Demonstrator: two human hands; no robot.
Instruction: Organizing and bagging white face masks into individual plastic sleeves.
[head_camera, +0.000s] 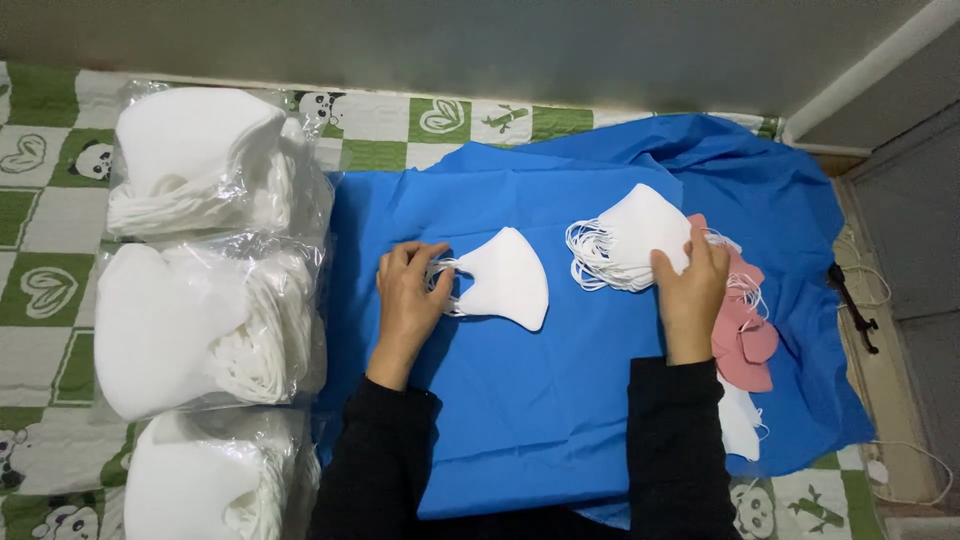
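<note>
A blue cloth is spread in front of me. My left hand rests on it, fingers closed on the ear loops of a single white face mask that lies flat. My right hand presses on the right side of a stack of white masks, whose ear loops fan out to the left. Next to that hand, on the right, lies a small pile of pink masks. Both forearms are in black sleeves.
Three clear plastic bags stuffed with white masks stand in a column at the left on a green and white patterned cover. A few white masks poke out under the pink ones. A dark tool and a white cable lie at the right.
</note>
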